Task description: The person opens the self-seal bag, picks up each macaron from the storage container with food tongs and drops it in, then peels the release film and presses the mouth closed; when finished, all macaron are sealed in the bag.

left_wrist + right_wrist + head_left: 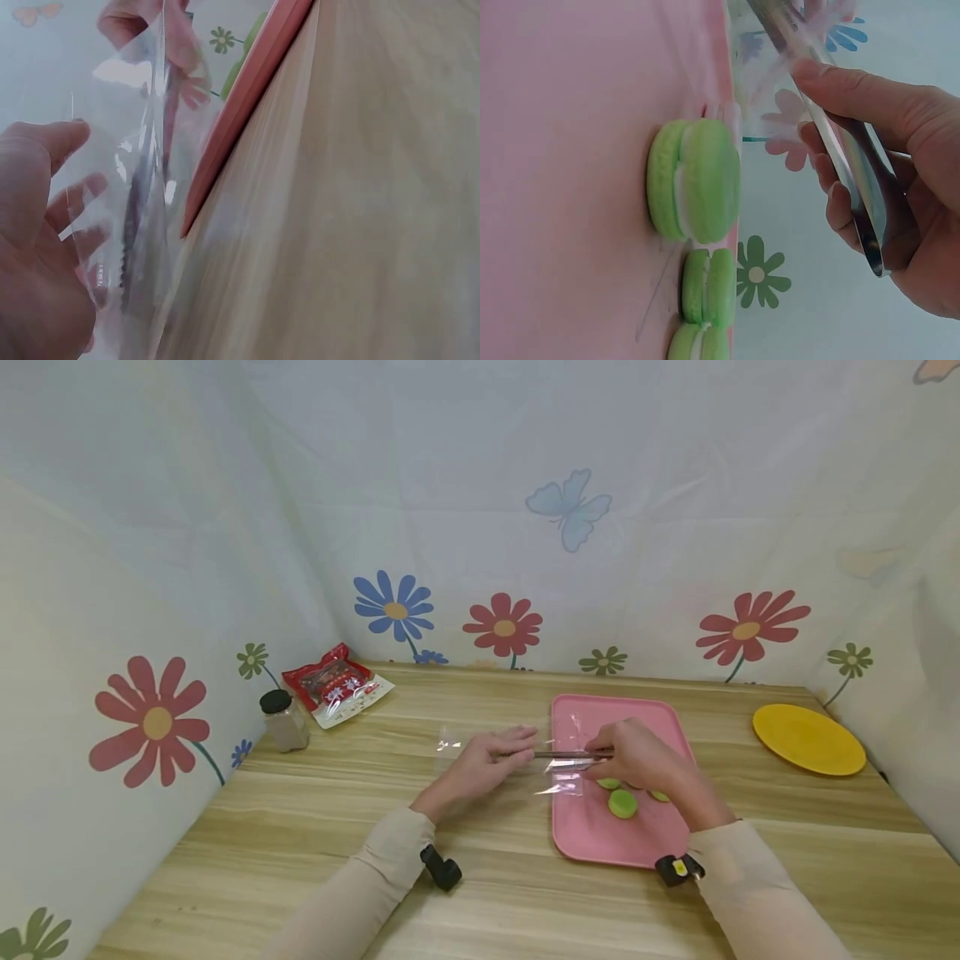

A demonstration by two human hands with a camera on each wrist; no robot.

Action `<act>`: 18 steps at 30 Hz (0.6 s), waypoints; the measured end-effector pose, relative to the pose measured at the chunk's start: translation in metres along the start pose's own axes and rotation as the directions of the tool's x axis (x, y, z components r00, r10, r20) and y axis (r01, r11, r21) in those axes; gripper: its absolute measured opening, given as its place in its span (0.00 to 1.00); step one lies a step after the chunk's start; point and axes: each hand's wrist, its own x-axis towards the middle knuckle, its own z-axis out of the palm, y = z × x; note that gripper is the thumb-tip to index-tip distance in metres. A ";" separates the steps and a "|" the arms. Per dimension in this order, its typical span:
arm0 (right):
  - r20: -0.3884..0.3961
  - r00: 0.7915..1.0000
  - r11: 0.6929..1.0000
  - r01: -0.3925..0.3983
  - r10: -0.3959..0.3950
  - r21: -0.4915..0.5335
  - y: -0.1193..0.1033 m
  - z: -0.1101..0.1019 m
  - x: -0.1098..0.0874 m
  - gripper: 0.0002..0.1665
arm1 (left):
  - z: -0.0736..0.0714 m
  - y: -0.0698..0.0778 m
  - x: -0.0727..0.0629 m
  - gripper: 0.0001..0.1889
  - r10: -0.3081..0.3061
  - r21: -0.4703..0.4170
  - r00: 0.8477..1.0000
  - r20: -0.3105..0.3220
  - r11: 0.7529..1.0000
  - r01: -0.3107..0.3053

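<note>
My right hand (647,762) grips a pair of metal tongs (859,161) above the pink tray (581,839), thumb along one arm. The tongs point left, and their serrated end shows through a clear plastic bag (124,82) in the left wrist view. My left hand (476,767) is at the bag, its fingers spread and partly seen through the film, thumb and fingertips apart. Beneath my right hand, several green macarons (705,180) with white filling sit on the tray; my right hand partly hides them in the head view.
A yellow plate (808,739) lies at the right of the wooden table (337,835). At the back left are a red snack packet (333,685) and a dark-lidded jar (285,722). A flower-printed curtain (450,510) encloses the back and sides.
</note>
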 end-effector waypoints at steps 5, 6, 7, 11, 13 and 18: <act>-0.004 1.000 1.000 0.000 0.000 0.012 0.000 0.008 0.005 0.13 | 0.003 0.002 0.001 0.18 0.080 0.100 0.996 0.030 0.992 -0.082; -0.010 1.000 1.000 0.002 -0.002 0.011 -0.001 0.010 0.006 0.13 | 0.004 0.002 0.001 0.18 0.088 0.107 0.995 0.038 0.990 -0.092; -0.016 1.000 1.000 0.014 -0.014 0.004 -0.002 0.011 0.007 0.13 | 0.005 0.002 0.002 0.18 0.096 0.112 0.994 0.045 0.989 -0.101; -0.041 0.997 0.998 0.061 -0.062 -0.023 -0.004 0.014 0.009 0.14 | 0.006 0.002 0.002 0.18 0.082 0.124 0.996 0.036 0.988 -0.086; -0.040 0.997 0.997 0.071 -0.072 -0.028 -0.004 0.015 0.010 0.14 | 0.005 0.002 0.001 0.18 0.066 0.113 0.998 0.009 0.991 -0.066; -0.030 0.999 0.999 0.044 -0.044 0.023 -0.002 0.014 0.009 0.15 | 0.002 0.002 0.000 0.19 0.037 0.035 0.998 -0.057 0.999 -0.035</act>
